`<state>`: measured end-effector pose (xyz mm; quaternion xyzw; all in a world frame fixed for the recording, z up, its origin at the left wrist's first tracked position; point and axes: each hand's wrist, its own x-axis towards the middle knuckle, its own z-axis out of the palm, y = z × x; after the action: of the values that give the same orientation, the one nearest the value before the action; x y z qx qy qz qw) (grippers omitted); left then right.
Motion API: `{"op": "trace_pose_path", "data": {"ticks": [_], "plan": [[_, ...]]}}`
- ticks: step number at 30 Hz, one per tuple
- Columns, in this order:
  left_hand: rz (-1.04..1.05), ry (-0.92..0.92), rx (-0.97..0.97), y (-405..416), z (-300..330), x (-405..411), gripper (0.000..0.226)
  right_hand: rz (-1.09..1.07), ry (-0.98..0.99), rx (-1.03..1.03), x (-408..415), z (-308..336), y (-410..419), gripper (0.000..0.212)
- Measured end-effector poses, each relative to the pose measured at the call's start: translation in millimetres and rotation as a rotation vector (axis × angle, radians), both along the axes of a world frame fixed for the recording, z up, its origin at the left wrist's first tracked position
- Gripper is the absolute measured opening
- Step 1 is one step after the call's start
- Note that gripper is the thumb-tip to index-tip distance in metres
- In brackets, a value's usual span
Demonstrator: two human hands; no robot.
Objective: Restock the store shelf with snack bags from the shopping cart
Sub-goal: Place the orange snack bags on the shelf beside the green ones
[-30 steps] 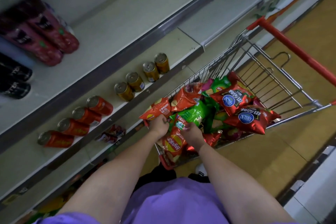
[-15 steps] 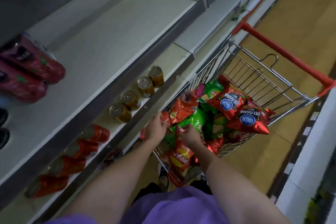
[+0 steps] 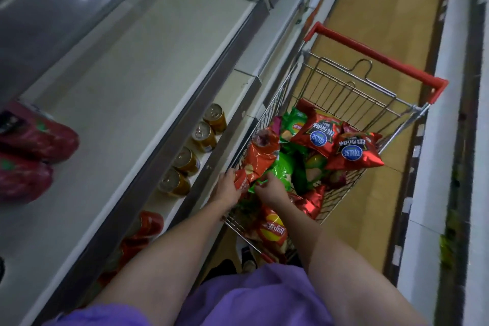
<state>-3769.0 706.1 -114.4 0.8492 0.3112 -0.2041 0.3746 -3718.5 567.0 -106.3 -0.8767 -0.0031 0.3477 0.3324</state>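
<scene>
Red bag (image 3: 258,160) and green bag (image 3: 281,174) in the cart (image 3: 344,92) were pinched by left hand (image 3: 227,188) and right hand (image 3: 272,189); best lift both gently.

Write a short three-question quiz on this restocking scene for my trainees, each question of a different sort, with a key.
1. True or false: the left hand grips an orange-red snack bag.
2. Which colour is the bag that the right hand grips? A green B blue C white
3. Fill in: the shopping cart has a ____ handle.

Key: 1 true; 2 A, the green snack bag; 3 red.
</scene>
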Motion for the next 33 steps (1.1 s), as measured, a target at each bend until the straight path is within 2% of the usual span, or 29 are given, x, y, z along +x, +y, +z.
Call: {"op": "trace_pose_path", "data": {"ticks": [9, 12, 15, 19, 25, 27, 33], "plan": [[-0.134, 0.019, 0.015, -8.0, -9.0, 2.8, 0.049, -0.077, 0.04, -0.022, -9.4, -12.9, -15.6, 0.034], [-0.172, 0.006, 0.021, -8.1, -8.0, 5.1, 0.035, -0.091, 0.029, -0.023, -11.0, -14.3, -21.0, 0.031], [-0.158, 0.014, 0.063, -10.3, -3.1, 5.6, 0.013, -0.102, 0.037, -0.024, -13.9, -11.3, -23.7, 0.03], [-0.116, 0.043, 0.122, -13.1, 0.2, 10.3, 0.032, -0.111, 0.025, -0.003, -12.4, -7.2, -24.0, 0.04], [-0.192, 0.007, 0.211, -21.6, 15.5, 30.6, 0.018, -0.079, -0.021, -0.03, -1.6, 5.9, -23.3, 0.039], [-0.231, 0.009, 0.256, -25.6, 21.8, 37.5, 0.021, -0.095, -0.022, -0.031, 2.8, 10.0, -25.3, 0.039], [-0.232, -0.045, 0.211, -30.0, 30.3, 50.6, 0.025, -0.123, -0.037, -0.019, 14.9, 18.7, -33.3, 0.032]]}}
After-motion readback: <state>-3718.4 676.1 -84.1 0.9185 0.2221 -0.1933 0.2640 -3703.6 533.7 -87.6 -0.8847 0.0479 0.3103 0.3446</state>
